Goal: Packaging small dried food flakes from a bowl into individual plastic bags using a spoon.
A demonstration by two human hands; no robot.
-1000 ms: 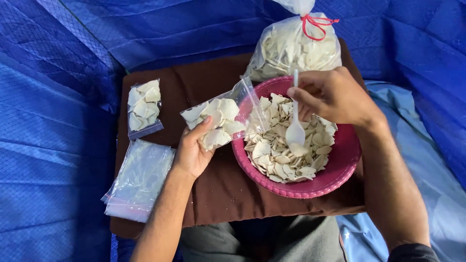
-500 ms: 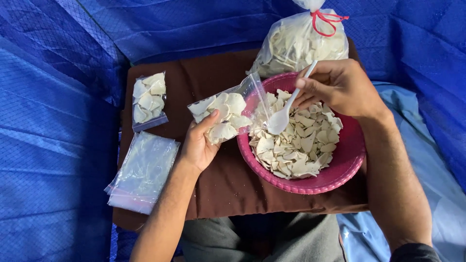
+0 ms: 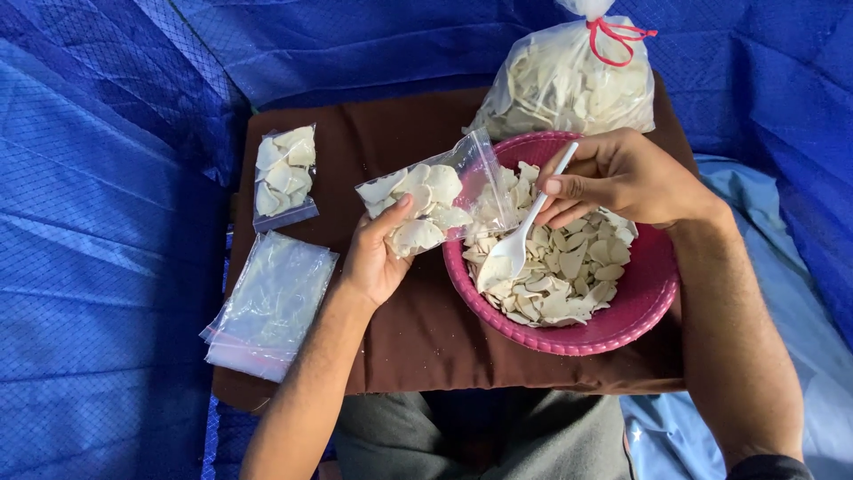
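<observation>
Covering most of the view, a blue tarp (image 3: 98, 267) is spread under a brown cloth (image 3: 409, 338). A big tied bag of pale chips (image 3: 569, 80) sits at the far edge, touching a pink bowl (image 3: 640, 311) that's filled with the same chips. A stack of empty bags (image 3: 267, 307) and a filled small bag (image 3: 284, 176) are laid off to the left. A half-filled zip bag (image 3: 426, 204) is gripped in the closed left hand (image 3: 378, 258), mouth pointed at the bowl. A white spoon (image 3: 524, 227) is pinched by the right hand (image 3: 622, 178), its long axis slanted, scoop end down in the chips.
</observation>
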